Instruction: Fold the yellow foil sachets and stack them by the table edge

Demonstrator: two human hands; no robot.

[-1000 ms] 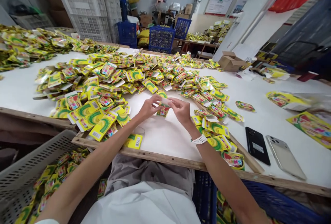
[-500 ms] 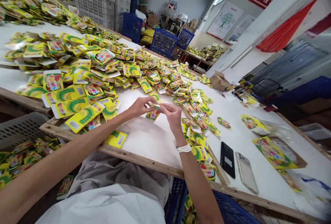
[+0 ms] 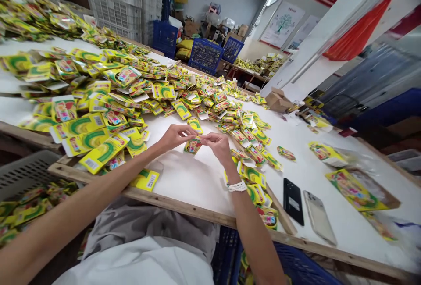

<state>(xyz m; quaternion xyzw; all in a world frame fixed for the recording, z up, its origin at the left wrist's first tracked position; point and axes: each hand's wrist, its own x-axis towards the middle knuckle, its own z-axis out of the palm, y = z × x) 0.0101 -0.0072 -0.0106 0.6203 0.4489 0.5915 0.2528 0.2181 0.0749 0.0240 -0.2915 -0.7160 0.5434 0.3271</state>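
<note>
One white tabletop with a wooden edging strip. On it sprawls a broad heap of yellow-and-green printed cardboard cartons. One bare left hand, one bare right hand: thumbs and fingers pinched close together; what they grip, I cannot tell from here. One black phone beside one pale phone. One small red-and-yellow printed carton, right by both hands.

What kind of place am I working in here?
Most likely a small packing workshop: printed yellow cartons lie heaped across a white-topped table, and slatted white plastic crates stand stacked beyond it.
</note>
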